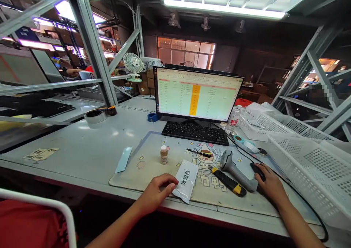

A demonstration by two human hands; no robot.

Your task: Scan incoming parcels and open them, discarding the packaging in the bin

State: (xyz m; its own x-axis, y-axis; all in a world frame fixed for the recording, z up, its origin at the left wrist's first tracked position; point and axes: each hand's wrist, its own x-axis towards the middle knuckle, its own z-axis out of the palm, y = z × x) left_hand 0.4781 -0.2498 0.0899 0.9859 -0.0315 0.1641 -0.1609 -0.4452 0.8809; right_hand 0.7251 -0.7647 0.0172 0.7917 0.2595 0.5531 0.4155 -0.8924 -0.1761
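My left hand (157, 194) rests at the front of the desk mat, its thumb and fingers loosely bent and apart. The fingertips are at the left edge of a white packet (186, 180) with dark printed characters, which lies flat on the mat. My right hand (270, 184) is over a black computer mouse (258, 171), fingers curved around it. Between the hands lie a yellow and black box cutter (229, 182) and a grey barcode scanner (238, 171). A small brown bottle with a white cap (163, 155) stands upright behind the packet, and a black pen (199, 153) lies nearby.
A monitor (197, 94) showing a spreadsheet stands behind a black keyboard (195, 132). White perforated baskets (309, 178) line the right side. A light blue packet (124, 159) and a tape roll (95, 116) are to the left. The mouse-side cable runs along the right edge.
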